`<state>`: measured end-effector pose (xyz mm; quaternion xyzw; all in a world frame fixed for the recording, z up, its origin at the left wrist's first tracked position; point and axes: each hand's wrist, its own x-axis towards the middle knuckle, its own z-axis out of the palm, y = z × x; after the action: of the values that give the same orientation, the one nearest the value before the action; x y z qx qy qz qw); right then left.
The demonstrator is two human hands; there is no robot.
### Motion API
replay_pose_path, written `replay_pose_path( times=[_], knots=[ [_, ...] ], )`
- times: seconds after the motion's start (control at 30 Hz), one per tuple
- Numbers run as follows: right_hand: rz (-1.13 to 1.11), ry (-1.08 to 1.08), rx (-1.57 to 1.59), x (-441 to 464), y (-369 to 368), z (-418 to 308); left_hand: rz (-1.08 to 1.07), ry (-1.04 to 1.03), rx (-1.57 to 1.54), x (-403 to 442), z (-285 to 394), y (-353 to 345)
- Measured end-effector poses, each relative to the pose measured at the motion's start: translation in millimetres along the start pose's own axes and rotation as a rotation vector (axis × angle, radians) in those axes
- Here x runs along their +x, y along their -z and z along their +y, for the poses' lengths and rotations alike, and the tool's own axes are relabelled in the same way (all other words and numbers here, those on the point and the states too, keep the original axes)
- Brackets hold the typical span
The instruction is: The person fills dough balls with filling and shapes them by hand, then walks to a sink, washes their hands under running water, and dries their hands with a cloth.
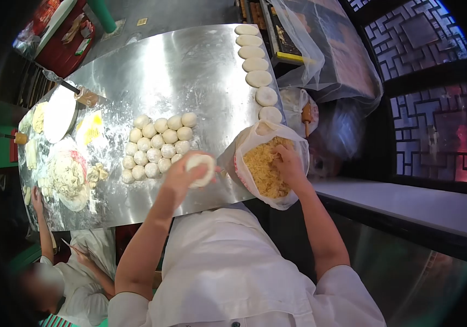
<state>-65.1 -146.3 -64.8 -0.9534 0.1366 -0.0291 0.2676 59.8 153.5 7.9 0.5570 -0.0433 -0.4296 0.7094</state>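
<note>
Dough (206, 162), white and round, sits gripped in the curled left hand (181, 175) over the shiny silver metal bench (211, 109). The right hand (287, 162) dips bent fingers into yellow shredded filling (263, 177) in a white plastic bag (284, 203); I can't tell if it pinches any. This looks like the scooping step, which calls for a neat pinch next.

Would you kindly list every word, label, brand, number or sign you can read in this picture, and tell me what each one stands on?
No text can be read here.
Yellow marks on the floury plastic packet: possibly print, too blurred to read.
Red marks on the white bag holding the filling: too indistinct to read.
Small packet at the upper left: too small to read.
</note>
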Motion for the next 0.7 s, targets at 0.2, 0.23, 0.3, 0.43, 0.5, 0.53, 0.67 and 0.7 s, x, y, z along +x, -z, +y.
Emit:
replay_pose_path(
  times=[0.2,0.23,0.3,0.43,0.5,0.53,0.67,0.7],
  knots=[
    [-0.007,-0.182,0.458,-14.9,48.3,-25.7,-0.120,0.106,0.238,56.5,-49.8,-82.9],
    [0.008,-0.163,0.530,-18.9,50.3,-27.8,-0.121,0.106,0.247,65.1,-56.2,-91.6],
    [0.029,-0.148,0.607,-23.7,50.8,-30.7,-0.215,0.217,0.137,78.8,-67.9,-106.4],
    [0.111,0.100,0.378,-27.2,40.9,-26.6,-0.215,0.231,0.105,83.4,-75.2,-130.9],
    [0.146,0.171,0.356,-28.6,41.3,-25.5,-0.125,0.256,0.215,81.5,-67.0,-137.9],
    [0.112,0.101,0.519,-30.0,47.4,-29.0,-0.126,0.258,0.223,83.2,-71.2,-138.5],
    [0.058,-0.065,0.366,-38.4,50.7,-15.3,-0.026,0.137,-0.042,91.8,-91.8,-130.3],
    [0.061,-0.063,0.369,-43.0,38.2,-7.0,0.009,0.147,-0.051,92.9,-95.0,-128.8]
  ],
)
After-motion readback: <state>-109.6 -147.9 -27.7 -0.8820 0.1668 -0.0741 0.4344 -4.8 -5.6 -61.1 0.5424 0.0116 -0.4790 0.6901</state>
